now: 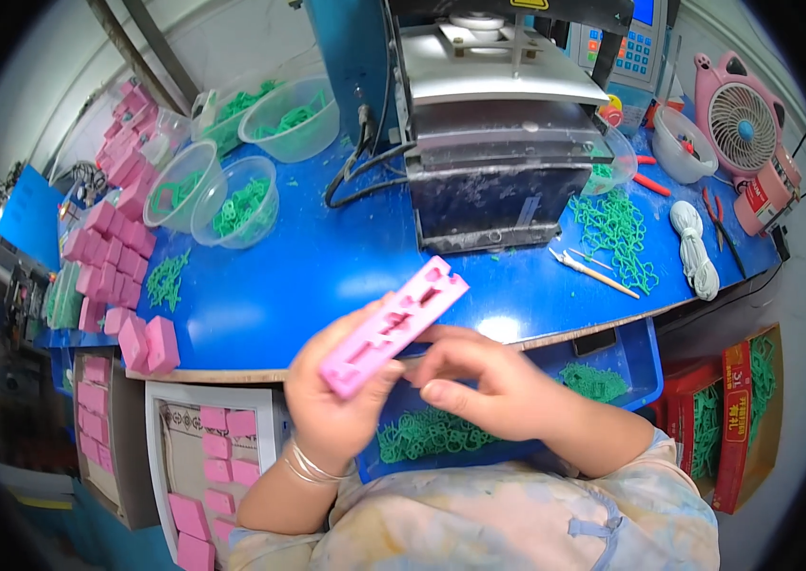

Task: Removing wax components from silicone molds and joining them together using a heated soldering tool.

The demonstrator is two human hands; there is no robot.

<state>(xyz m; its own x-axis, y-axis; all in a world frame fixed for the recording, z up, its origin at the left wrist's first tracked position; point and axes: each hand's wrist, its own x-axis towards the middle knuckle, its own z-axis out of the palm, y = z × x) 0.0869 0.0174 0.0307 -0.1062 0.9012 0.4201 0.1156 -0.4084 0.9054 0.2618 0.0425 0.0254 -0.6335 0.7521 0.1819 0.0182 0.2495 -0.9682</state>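
Observation:
Held at a slant over the front edge of the table is a long pink foam-like block [393,328] with several shaped cut-outs in its upper face. My left hand [332,385] is closed round it from the left, thumb along the near side. Beside the block's right side is my right hand [479,381], its fingers loosely curled and the thumb apart from them. I see nothing between those fingers, though some fingertips pass behind the block. Under my hands, a blue tray [633,357] holds green shaped pieces [432,435].
Pink blocks [117,252] are stacked at the left. Clear bowls [275,205] of green pieces stand behind. A press machine [508,181] fills the back middle. Right of it lie loose green pieces [617,238], a pointed tool [598,274], white cord [693,249] and a pink fan [741,119].

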